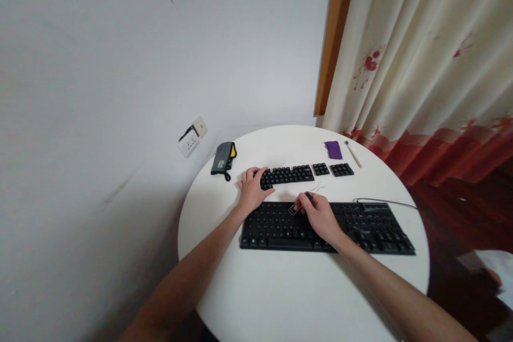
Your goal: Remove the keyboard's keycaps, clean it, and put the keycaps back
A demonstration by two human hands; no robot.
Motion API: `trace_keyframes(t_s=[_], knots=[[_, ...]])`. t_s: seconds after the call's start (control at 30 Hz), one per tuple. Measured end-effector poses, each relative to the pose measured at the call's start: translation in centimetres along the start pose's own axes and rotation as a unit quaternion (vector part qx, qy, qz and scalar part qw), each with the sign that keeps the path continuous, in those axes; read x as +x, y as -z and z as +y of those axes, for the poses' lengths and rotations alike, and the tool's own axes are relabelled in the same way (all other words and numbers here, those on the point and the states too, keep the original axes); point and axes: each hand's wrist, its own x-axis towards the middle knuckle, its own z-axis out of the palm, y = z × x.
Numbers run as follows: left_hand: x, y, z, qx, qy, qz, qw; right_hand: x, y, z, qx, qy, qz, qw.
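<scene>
A black keyboard [368, 230] lies across the round white table [304, 294]. Behind it, removed black keycaps [290, 174] are laid out in rows, with two smaller groups [341, 169] to their right. My left hand [253, 190] rests at the left end of the keycap rows, fingers curled over the caps; whether it holds one is hidden. My right hand [318, 212] sits on the keyboard's upper edge, pinched on a wire keycap puller [310, 194] whose loop points toward the keycap rows.
A grey and yellow pouch [223, 158] lies at the table's back left. A purple cloth [333, 149] and a thin stick [353, 154] lie at the back right. The keyboard cable [385, 202] runs right. Wall sockets [191, 138] and a curtain [420, 64] stand behind.
</scene>
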Motion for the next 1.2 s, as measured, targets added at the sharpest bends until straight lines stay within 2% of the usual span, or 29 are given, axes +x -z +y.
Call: trace_keyframes(t_s=[0.63,0.9,1.07,1.2], knots=[[0.0,0.0,0.2,-0.001,0.011,-0.004,1.0,0.0,0.2,-0.4,-0.018,0.003,-0.019,1.0],[-0.3,1.6,-0.2,-0.028,0.001,0.043,0.999,-0.4,0.6,-1.2,-0.062,0.036,-0.07,0.995],[-0.5,1.1,-0.1,-0.008,-0.026,0.011,1.0,-0.5,0.4,-1.1,-0.07,0.037,-0.075,0.994],[-0.4,0.7,0.2,0.012,-0.018,-0.001,1.0,-0.4,0.4,-0.8,-0.069,0.035,-0.07,0.995]])
